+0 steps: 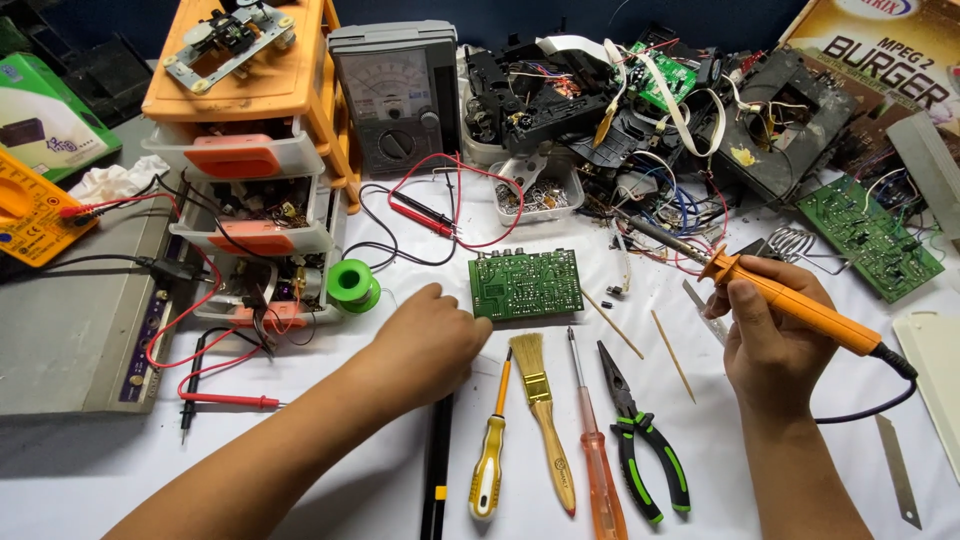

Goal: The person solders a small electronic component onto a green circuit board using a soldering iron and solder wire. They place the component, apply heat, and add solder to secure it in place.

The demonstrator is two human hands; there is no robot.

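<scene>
White table (760, 420) bears circuit board (526, 284), brush (540, 400), pliers (640, 430).

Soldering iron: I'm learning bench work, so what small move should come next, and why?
Probably bring the soldering iron tip down left to the green circuit board: the right hand holds it raised, away from the board, while the left hand rests at the board's edge.

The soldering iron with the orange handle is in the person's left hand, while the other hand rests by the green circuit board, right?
Not quite: the head view shows the soldering iron in the right hand. The left hand rests by the green circuit board.
</scene>
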